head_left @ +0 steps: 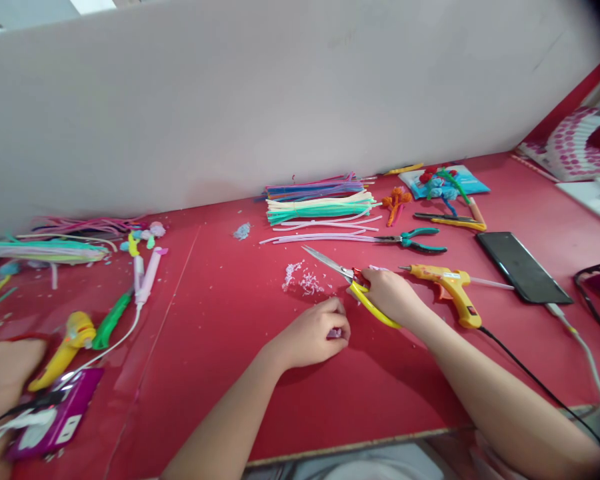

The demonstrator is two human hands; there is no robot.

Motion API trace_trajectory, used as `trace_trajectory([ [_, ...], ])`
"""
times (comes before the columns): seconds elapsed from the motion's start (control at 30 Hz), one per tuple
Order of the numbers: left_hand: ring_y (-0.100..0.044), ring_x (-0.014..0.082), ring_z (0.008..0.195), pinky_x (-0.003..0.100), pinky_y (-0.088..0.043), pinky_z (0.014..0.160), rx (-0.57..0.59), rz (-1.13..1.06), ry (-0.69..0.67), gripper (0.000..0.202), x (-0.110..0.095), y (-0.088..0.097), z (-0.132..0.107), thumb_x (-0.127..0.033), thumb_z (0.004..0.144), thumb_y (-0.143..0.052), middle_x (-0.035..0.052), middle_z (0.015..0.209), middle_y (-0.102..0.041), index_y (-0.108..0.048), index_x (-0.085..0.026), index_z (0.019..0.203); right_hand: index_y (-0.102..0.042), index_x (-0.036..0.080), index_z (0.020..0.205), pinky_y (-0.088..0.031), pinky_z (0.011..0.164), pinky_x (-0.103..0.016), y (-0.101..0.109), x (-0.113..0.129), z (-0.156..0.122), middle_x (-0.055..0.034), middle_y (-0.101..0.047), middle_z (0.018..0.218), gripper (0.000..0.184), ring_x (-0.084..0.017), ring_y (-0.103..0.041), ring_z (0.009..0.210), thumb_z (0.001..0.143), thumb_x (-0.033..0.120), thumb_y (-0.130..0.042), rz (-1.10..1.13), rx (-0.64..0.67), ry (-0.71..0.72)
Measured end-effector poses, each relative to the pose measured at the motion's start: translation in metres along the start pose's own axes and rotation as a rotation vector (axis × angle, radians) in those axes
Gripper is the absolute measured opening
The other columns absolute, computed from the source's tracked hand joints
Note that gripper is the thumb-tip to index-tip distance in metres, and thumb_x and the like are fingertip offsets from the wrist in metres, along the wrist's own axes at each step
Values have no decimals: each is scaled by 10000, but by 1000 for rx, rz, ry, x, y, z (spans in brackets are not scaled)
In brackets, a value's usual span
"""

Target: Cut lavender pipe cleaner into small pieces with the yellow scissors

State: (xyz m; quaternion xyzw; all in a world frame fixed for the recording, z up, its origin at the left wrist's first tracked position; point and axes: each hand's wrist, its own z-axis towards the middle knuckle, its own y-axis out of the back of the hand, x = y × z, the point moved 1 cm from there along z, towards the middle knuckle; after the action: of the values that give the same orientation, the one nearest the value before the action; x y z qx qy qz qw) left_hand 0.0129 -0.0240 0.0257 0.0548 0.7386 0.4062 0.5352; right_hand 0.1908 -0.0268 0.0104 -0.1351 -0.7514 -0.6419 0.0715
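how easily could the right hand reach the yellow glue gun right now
Probably yes: nothing visible stands between the right hand and the yellow glue gun beside it, though the scissors in that hand may need setting down first.

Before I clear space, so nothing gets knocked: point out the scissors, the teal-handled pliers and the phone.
Scissors point(349, 275): head view, at the pivot.
Teal-handled pliers point(407, 240): head view, where the handles join.
Phone point(524, 268): head view, middle of the dark screen.

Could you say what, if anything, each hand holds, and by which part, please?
The right hand holds the scissors by the yellow handles. The left hand curls around a small lilac piece; its grip point is hidden.
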Motion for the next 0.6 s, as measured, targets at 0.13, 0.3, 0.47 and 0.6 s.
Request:
trace_trajectory([
  [0.13, -501, 100, 600, 214, -394, 548, -49, -254, 147, 78, 4, 2, -1, -222, 743, -450, -4, 710, -528, -519, -192, 766, -549, 164, 747, -252, 479, -217, -1, 1, 1, -66, -610, 690, 268, -150, -554, 607, 749, 399, -422, 8, 11, 3],
  [0.3, -480, 74, 442, 174, -330, 385, -95, -623, 278, 145, 18, -4, 2, -303, 764, -429, -12, 635, -546, -449, -183, 843, -547, 162, 704, -266, 479, -204, -3, 8, -3, -52, -601, 648, 270, -132, -529, 579, 733, 403, -430, 128, 19, 36],
  [0.47, -495, 69, 428, 170, -337, 387, -214, -798, 225, 176, 21, -4, 8, -292, 753, -467, -1, 654, -580, -403, -180, 872, -517, 160, 654, -281, 455, -168, -4, 22, -13, 5, -574, 579, 168, -86, -484, 514, 702, 295, -428, 522, 149, 168],
  [0.6, -470, 58, 401, 159, -309, 361, -270, -818, 213, 142, 20, -2, 9, -286, 748, -478, -33, 595, -546, -404, -183, 811, -513, 149, 648, -284, 454, -169, 1, 27, -16, 25, -534, 552, 140, -74, -439, 494, 675, 261, -433, 624, 134, 181],
])
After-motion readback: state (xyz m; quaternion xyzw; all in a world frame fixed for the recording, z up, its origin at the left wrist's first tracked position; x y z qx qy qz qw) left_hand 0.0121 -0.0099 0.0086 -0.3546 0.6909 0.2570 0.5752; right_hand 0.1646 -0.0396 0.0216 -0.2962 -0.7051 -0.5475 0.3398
